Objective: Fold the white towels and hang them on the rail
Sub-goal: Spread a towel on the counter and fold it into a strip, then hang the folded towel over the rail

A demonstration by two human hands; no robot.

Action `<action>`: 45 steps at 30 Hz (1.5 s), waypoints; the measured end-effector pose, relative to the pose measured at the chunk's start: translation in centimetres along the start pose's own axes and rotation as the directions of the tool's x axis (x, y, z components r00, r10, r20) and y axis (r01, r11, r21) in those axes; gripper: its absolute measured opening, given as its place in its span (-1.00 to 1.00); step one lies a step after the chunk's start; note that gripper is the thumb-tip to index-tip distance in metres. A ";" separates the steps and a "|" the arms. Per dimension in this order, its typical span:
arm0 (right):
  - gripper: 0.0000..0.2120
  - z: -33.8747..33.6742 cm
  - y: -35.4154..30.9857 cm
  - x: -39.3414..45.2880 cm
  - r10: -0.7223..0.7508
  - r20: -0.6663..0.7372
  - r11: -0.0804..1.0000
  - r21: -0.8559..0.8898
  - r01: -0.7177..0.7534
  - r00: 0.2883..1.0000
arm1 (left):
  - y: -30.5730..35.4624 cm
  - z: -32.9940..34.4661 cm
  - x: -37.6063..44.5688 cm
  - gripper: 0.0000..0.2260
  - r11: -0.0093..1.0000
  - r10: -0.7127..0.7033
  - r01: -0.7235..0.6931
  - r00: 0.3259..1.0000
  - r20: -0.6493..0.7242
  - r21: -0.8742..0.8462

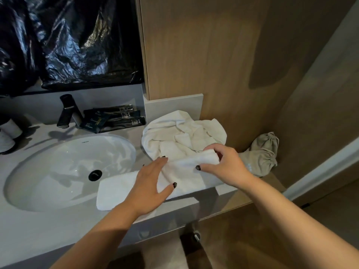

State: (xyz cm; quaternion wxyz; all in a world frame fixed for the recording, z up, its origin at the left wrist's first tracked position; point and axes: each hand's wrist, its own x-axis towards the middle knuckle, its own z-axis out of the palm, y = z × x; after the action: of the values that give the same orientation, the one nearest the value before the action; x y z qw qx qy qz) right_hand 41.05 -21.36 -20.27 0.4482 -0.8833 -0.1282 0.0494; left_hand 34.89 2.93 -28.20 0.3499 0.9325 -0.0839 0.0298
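White terry, a half-folded towel (124, 191) lies on the counter (58, 226) just right of the sink (64, 167). The left hand (149, 183) presses flat on it, fingers spread. The right hand (227, 166) pinches its folded end. Crumpled towels (182, 134) are heaped right of the sink, farther back.

**Round the basin: what sits on the counter**

White basin (58, 167) sunk in the grey counter (48, 230), black drain (95, 175) at its middle. Behind it, a dark tap (67, 111). Right of the tap, dark sachets (114, 118) stacked against the back wall. Far right of the basin, a grey drawstring bag (262, 154) slumps by the wood panel (213, 55). Above, crinkled black plastic (68, 41). Left edge, white cups (9, 133).
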 end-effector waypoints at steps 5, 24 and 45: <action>-0.69 -5.8 -5.4 -0.3 -0.317 0.080 0.943 -0.077 0.322 0.945 | 6.8 -0.9 3.1 -0.40 0.987 0.114 -0.123 0.990 -0.087 -0.107; -0.63 -23.1 -10.9 -3.3 -0.440 -0.403 0.869 0.035 0.494 0.803 | 30.3 -5.7 10.8 -0.72 0.730 -0.015 -0.361 0.840 -0.542 -0.581; -0.69 -31.3 -23.3 -1.6 -0.520 -0.471 0.712 0.222 0.666 0.713 | 47.5 -24.6 14.1 -0.61 0.780 0.215 -0.556 0.669 -0.712 -0.287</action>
State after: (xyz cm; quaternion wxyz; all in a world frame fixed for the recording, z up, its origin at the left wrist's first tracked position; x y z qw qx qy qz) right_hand 41.59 -32.99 16.96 0.6158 -0.6812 -0.3105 -0.2457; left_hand 40.39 -18.01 22.70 0.5616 0.7040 -0.1657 0.4018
